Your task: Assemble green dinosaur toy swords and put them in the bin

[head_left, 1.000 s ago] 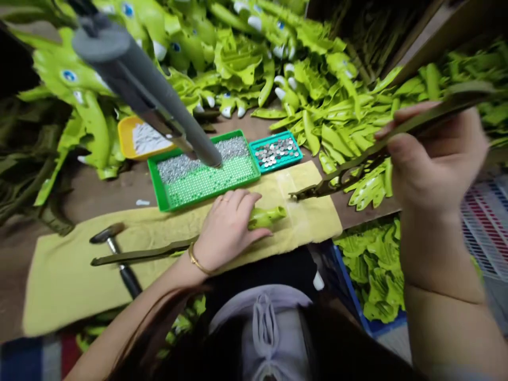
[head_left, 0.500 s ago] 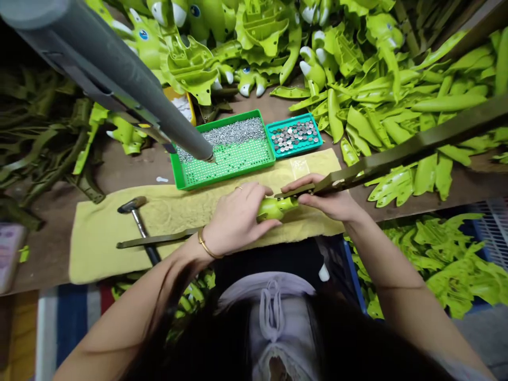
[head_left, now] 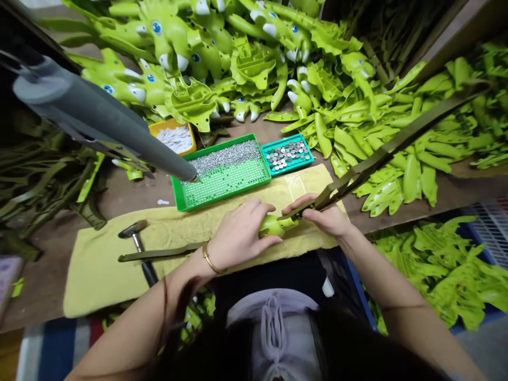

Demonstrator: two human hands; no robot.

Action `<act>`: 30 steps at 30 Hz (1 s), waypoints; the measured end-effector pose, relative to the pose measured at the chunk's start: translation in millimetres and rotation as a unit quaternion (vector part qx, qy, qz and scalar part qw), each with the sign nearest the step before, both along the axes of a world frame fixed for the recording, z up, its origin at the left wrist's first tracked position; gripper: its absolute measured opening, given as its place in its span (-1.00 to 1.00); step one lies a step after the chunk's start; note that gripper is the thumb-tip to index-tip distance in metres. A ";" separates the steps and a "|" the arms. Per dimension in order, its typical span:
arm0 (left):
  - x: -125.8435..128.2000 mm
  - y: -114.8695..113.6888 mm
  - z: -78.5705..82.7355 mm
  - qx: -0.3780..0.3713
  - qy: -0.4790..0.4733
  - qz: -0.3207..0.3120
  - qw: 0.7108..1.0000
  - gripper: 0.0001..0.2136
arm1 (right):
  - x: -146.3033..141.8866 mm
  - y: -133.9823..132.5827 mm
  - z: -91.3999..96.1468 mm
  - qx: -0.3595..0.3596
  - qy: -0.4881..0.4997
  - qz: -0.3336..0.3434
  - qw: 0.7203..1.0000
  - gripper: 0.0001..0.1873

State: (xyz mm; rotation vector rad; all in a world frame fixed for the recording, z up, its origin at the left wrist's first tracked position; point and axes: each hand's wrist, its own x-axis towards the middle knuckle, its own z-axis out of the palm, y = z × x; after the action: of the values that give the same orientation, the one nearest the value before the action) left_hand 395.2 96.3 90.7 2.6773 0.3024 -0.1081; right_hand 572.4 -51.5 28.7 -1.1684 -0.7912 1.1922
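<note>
My left hand (head_left: pixel 238 235) is closed over a small bright green plastic piece (head_left: pixel 273 226) lying on the yellow cloth (head_left: pixel 103 264). My right hand (head_left: pixel 327 217) grips the near end of a long olive-green strip (head_left: pixel 397 143), which slants up to the right; its tip meets the green piece. Another olive strip (head_left: pixel 159 253) lies on the cloth to the left, running under my left wrist. A hammer (head_left: pixel 138 248) rests beside it.
A green tray (head_left: pixel 180 197) of small screws and a teal tray (head_left: pixel 288 155) of round metal discs sit behind the cloth, with a yellow tub (head_left: pixel 174 136) further left. A grey hanging tool (head_left: pixel 107 127) points at the green tray. Green toy parts (head_left: pixel 357 121) pile up behind and right.
My right hand brought the long olive strip down from the upper right to the green piece under my left hand. The view has shifted slightly since half a second ago.
</note>
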 end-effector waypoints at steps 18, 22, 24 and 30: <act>-13.0 39.2 32.2 -0.075 0.075 -0.048 0.993 -0.53 | 118.7 174.6 24.3 -0.174 -0.614 -0.072 0.766 -0.67; -10.4 40.2 29.1 -0.074 0.086 -0.028 0.993 -0.51 | 136.1 239.1 6.5 -0.200 -0.678 -0.063 0.705 -0.66; -9.2 42.0 27.4 -0.070 0.086 -0.027 0.993 -0.50 | 142.0 252.6 0.3 -0.186 -0.694 -0.053 0.694 -0.68; -5.4 42.5 24.2 -0.040 0.091 -0.025 0.995 -0.50 | 151.4 246.4 4.3 -0.161 -0.703 -0.015 0.693 -0.83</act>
State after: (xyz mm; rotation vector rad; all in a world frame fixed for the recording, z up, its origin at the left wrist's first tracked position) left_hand 389.8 138.8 114.9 2.5998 0.2817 -0.3739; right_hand 723.9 194.9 32.9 -2.3984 -1.6813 0.1425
